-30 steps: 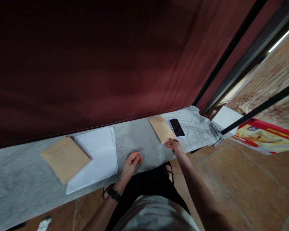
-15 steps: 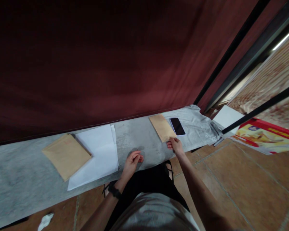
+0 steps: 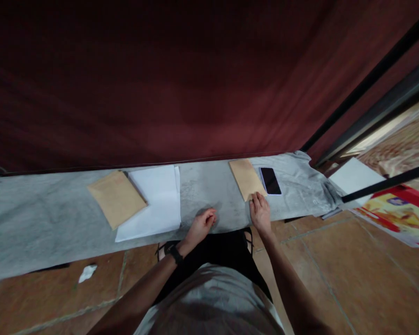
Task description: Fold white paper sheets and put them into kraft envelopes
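On the grey cloth-covered bench, my right hand is palm down at the near end of a small brown paper envelope. Its fingertips rest on the envelope's near edge, laid out rather than closed around it. Just right of that envelope lies a dark-screened phone. My left hand, with a dark watch on the wrist, hovers low over or rests at the bench's front; which, I cannot tell. Its fingers are loosely curled together with nothing visible in them. Left of it, white paper sheets lie partly under a larger brown envelope.
The narrow bench runs along a dark red curtain. Black poles rise at the right. There, a red and yellow printed box stands near a white panel. Crumpled white tissue lies on the tiled floor.
My right hand has turned from holding the small envelope's corner at its side to lying palm down on its near edge. The left hand stays curled. The whole view has shifted.
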A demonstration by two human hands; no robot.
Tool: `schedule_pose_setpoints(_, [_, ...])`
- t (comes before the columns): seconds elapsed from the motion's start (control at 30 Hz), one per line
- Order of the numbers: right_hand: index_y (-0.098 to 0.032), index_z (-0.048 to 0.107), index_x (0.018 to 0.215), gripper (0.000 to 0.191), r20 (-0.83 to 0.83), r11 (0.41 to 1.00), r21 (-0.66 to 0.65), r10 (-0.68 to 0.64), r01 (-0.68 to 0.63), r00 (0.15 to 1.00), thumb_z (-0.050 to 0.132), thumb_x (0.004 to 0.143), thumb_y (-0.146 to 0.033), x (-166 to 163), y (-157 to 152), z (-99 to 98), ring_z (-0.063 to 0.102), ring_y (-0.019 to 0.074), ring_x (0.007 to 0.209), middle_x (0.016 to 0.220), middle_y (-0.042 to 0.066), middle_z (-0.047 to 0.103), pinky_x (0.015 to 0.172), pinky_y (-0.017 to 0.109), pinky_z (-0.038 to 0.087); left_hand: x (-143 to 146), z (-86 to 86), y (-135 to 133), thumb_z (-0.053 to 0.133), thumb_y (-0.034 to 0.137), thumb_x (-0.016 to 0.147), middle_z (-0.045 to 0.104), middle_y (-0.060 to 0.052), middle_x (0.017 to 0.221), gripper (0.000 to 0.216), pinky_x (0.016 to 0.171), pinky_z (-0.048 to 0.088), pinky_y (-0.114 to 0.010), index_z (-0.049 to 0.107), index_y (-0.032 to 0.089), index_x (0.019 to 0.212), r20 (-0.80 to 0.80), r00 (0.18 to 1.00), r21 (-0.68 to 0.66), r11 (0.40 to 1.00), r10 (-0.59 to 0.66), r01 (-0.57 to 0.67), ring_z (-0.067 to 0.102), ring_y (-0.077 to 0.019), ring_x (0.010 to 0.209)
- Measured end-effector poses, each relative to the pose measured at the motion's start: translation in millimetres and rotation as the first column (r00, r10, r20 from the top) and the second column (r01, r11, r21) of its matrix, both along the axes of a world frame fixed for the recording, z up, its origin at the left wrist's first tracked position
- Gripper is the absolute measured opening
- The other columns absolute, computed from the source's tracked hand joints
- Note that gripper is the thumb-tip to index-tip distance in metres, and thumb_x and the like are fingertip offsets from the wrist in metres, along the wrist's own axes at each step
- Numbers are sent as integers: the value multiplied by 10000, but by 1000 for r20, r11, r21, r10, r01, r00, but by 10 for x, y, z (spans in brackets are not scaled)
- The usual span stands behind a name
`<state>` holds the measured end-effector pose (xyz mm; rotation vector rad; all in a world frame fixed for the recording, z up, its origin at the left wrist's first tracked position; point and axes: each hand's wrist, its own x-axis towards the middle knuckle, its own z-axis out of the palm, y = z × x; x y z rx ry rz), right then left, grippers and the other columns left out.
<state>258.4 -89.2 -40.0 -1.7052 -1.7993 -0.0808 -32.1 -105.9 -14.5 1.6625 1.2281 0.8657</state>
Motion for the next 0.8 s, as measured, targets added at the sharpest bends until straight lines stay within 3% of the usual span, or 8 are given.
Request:
schedule_pose_setpoints(0.1, [-159,569,1404,446,6,1000,0,10,-10,1000,357,1056,-341,36,3,-35,490,327,1358,1458,200,552,1091,564,433,12,129,9,440,233,999,749,-49,1016,272,840,547,-303,664,212,1151,-197,975,145,980,-106,135,697,-180,902])
schedule_pose_setpoints(0.17, [-153,570,1402,448,22,1000,-3,21,-21,1000,358,1055,-341,51,6,-47,501,329,1346,1450,203,558,1086,560,434,12,225,17,419,189,1007,729,-67,1106,280,916,522,-305,658,200,1153,-364,913,213,938,-182,272,674,-186,1017])
schedule_pose_setpoints(0.33, [-145,558,1409,443,63,999,-5,37,-37,997,366,1056,-331,76,-1,-60,516,331,1331,1444,211,560,1072,553,445,5,411,-15,451,75,954,692,-76,1119,284,918,478,-306,651,194,1117,-748,615,207,791,-251,576,626,-200,1079])
schedule_pose_setpoints(0.4, [-140,552,1413,443,74,999,-2,39,-39,997,368,1058,-330,86,-7,-54,512,334,1337,1450,216,552,1073,556,446,2,448,-40,474,58,942,692,-71,1101,269,911,465,-304,652,194,1092,-806,548,217,750,-224,625,626,-199,1070])
schedule_pose_setpoints(0.5, [-139,534,1429,446,80,998,21,54,-56,995,378,1056,-329,76,-20,-25,486,341,1363,1469,220,531,1082,567,438,-23,473,-69,493,84,959,708,-73,1057,225,936,458,-318,660,184,1072,-843,510,264,694,-172,670,645,-199,1024])
schedule_pose_setpoints(0.6, [-160,511,1451,445,86,993,50,99,-104,991,401,1050,-319,-24,-48,7,452,345,1394,1498,206,503,1100,584,419,-105,471,-82,512,103,966,717,-93,1168,250,1096,395,-365,668,178,1146,-852,515,343,642,-94,686,639,-205,1130])
schedule_pose_setpoints(0.67, [-173,500,1458,440,90,983,57,167,-172,982,412,1046,-303,-157,-81,15,443,334,1406,1514,191,491,1113,574,413,-197,456,-86,504,132,982,669,-113,1329,290,1205,293,-425,654,170,1227,-856,517,385,659,-7,646,576,-222,1286])
schedule_pose_setpoints(0.8, [-182,504,1443,423,84,944,39,323,-327,943,413,1046,-294,-486,-172,-9,460,300,1401,1513,169,502,1128,531,415,-436,397,-119,458,354,1035,457,-179,1573,467,1250,178,-586,528,122,1433,-853,490,404,819,178,406,345,-312,1506])
